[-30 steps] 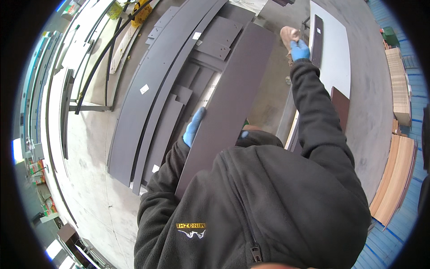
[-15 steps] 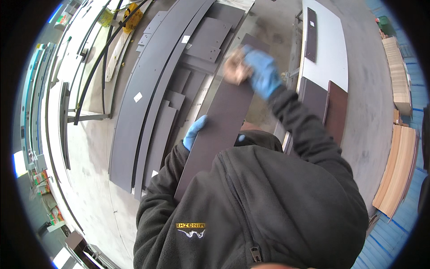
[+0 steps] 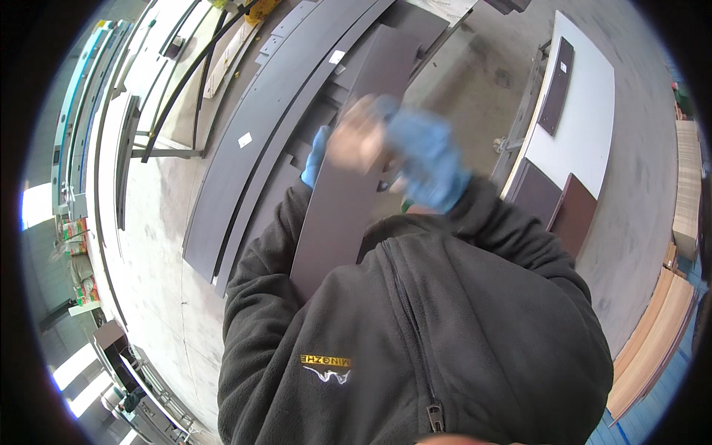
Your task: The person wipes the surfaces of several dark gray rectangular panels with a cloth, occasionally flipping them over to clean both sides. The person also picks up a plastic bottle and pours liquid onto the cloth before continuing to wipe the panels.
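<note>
A long, narrow dark grey-brown panel [image 3: 337, 215] slants up and away from my body, its near end against my jacket. My left hand [image 3: 316, 157], in a blue glove, grips its left edge; the rest of that hand is hidden behind the board. On the panel's face lies a crumpled tan cloth [image 3: 357, 141], blurred by motion. My right hand [image 3: 428, 157], also blue-gloved and smeared, is closed on this cloth at the panel's right edge.
Beyond the panel, several dark grey boards [image 3: 259, 141] lie stacked on a support. To the right stands a white-topped table [image 3: 589, 96] with a narrow dark strip [image 3: 557, 85] and brown panels [image 3: 574, 215]. Wood-toned boards [image 3: 653, 337] are piled at the far right.
My right hand with the cloth has come down the panel toward me. The panel's far end has swung left, and my left hand appears higher in the picture. The whole view has shifted.
</note>
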The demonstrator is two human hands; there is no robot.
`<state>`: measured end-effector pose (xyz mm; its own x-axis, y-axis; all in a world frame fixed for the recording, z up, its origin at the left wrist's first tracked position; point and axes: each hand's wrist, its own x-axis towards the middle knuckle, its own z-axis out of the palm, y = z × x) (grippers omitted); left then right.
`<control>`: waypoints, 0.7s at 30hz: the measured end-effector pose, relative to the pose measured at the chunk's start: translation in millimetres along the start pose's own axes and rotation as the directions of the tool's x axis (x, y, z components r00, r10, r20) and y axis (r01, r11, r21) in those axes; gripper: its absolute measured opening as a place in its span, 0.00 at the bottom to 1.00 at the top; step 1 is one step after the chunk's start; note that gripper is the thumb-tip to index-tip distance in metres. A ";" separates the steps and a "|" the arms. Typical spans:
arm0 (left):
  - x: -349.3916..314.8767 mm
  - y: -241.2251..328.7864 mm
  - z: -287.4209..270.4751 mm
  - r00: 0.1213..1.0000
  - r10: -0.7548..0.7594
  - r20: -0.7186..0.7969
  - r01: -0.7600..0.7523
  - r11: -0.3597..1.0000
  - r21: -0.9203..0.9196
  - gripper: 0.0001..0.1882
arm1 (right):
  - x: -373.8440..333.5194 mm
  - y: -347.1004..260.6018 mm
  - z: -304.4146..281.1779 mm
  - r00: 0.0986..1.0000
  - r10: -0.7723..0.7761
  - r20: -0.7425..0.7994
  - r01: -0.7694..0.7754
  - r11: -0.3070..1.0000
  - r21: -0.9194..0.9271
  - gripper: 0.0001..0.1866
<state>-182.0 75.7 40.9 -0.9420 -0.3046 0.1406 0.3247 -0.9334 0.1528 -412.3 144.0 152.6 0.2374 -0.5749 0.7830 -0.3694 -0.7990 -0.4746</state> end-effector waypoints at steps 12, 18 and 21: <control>121.6 -6.4 55.3 0.921 0.299 -0.250 -0.117 0.824 0.554 0.35 | -1.9 122.9 -58.2 0.956 0.157 0.249 -0.073 0.946 -0.315 0.20; 118.8 11.0 64.3 0.934 -0.144 -0.328 0.139 0.990 -0.040 0.46 | 26.4 270.8 -164.6 0.862 0.499 -0.084 -0.479 0.752 -0.453 0.15; 131.5 33.5 35.0 0.994 -0.100 -0.050 0.089 0.978 -0.187 0.37 | 11.8 324.4 -194.9 0.878 0.351 -0.326 -0.479 0.663 -0.575 0.14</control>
<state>-291.9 11.0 98.8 -0.9729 -0.2185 0.0751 0.2175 -0.9758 -0.0212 -704.4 -87.6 86.2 -0.2143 -0.7278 0.6515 -0.8751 -0.1531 -0.4590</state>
